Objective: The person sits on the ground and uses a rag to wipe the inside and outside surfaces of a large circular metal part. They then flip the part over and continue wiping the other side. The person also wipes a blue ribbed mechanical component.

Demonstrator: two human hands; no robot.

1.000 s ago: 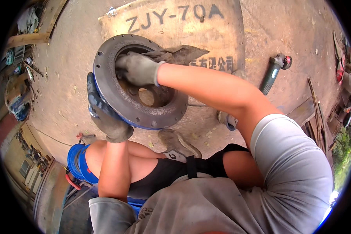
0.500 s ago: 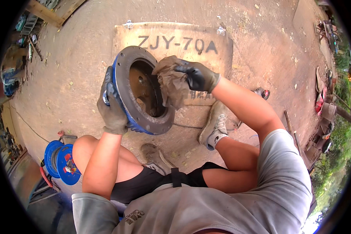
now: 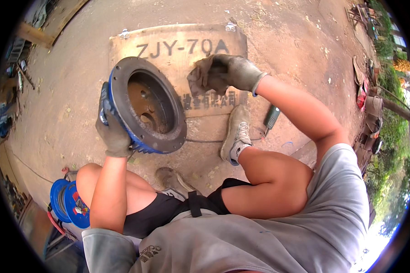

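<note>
A round metal housing [image 3: 174,129] with a dark, bolt-holed flange and a blue finned outside is held up and tilted in front of me. Gloved, my left hand [image 3: 111,129] grips its blue outer side from the left. The open hollow faces up towards me, showing holes in its brownish floor. To the right of the flange and apart from it, my gloved right hand [image 3: 243,73] is closed on a crumpled brown rag [image 3: 199,77]. Behind both hands, a wooden board [image 3: 168,34] with dark stencilled marks lies on the ground.
A green-bodied tool [image 3: 272,119] lies beside my right shoe [image 3: 237,132]. A dark cable [image 3: 205,141] runs over the ground near it. The blue cable reel [image 3: 77,207] stands by my left knee. Wooden beams [image 3: 36,34] lie at far left; clutter and plants edge the right.
My right hand has drawn the rag off the flange, away to the right. The housing has shifted slightly left in view, and its hollow faces me more. The green tool now shows.
</note>
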